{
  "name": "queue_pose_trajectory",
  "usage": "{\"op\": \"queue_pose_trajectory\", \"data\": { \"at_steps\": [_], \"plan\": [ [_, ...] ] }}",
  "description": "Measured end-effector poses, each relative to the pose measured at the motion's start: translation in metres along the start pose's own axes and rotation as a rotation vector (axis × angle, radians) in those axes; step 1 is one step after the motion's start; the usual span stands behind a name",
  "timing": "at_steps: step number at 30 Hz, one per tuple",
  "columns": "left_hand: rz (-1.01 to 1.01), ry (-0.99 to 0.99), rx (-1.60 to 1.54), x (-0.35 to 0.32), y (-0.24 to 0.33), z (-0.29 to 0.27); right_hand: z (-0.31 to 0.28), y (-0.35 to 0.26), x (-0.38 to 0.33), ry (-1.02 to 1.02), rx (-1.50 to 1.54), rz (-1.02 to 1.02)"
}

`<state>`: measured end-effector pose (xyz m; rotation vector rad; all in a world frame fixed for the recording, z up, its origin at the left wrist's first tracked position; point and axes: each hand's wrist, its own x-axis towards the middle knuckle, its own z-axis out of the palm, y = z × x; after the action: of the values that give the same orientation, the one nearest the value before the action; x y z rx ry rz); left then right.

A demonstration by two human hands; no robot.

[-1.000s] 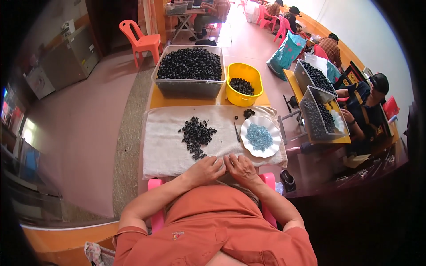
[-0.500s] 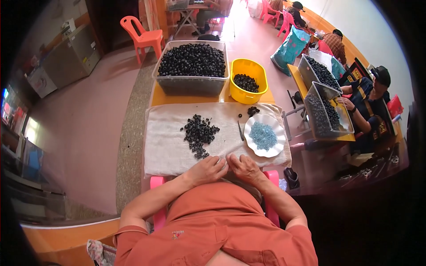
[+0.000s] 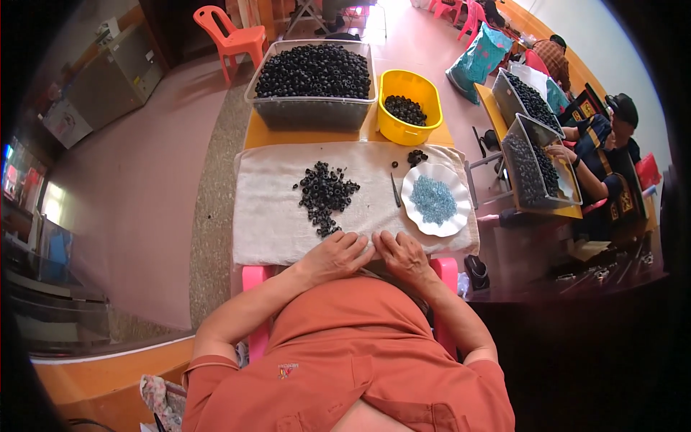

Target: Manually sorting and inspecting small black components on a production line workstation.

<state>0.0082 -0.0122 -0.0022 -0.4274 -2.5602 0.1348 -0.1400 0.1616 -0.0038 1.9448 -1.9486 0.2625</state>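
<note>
Left hand [image 3: 335, 256]: at the near edge of the white cloth [image 3: 263, 216]; fingers bent, grip contents hidden, cannot tell whether anything is held.
Right hand [image 3: 404, 255]: just beside the left hand; fingers curled; grip contents likewise hidden.
Loose pile [image 3: 325, 193]: black ring-shaped parts on the cloth, beyond the left hand.
Small cluster [image 3: 416, 158]: similar black parts at the plate's far side; one single part [image 3: 394, 165] lies near.
White plate [image 3: 450, 229]: right side of cloth; holds pale blue pieces [image 3: 433, 200].
Pointed tool [image 3: 396, 191]: on the cloth, left of the plate; not in hand.
Yellow tub [image 3: 403, 134]: on the table [image 3: 263, 135], partly filled with black parts.
Clear bin [image 3: 309, 115]: left of the tub, heaped with black parts.
Stage: judged part-way; cluster set apart, pile and bin stock left; completed parts cannot be distinguished.
</note>
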Motion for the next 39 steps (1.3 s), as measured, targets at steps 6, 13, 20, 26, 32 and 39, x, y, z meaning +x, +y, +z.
{"op": "queue_pose_trajectory", "data": {
  "at_steps": [6,13,20,26,32,39],
  "plan": [
    [-0.001,-0.045,-0.026,-0.001,-0.001,-0.010,-0.003,-0.003,-0.002,-0.024,0.028,0.061],
    [-0.214,0.101,-0.407,0.001,-0.031,-0.025,-0.018,-0.006,0.004,-0.071,0.093,0.099],
    [-0.565,0.148,-0.188,-0.016,-0.140,-0.004,-0.026,-0.006,0.010,-0.110,0.145,0.126],
    [-0.665,0.105,-0.110,-0.029,-0.183,0.007,-0.027,-0.004,0.014,-0.124,0.172,0.127],
    [-0.511,0.298,0.241,0.024,-0.211,-0.033,-0.026,0.000,0.017,-0.229,0.287,0.120],
    [-0.464,0.216,0.277,0.050,-0.255,-0.023,-0.019,0.001,0.016,-0.095,0.150,0.080]
  ]
}}
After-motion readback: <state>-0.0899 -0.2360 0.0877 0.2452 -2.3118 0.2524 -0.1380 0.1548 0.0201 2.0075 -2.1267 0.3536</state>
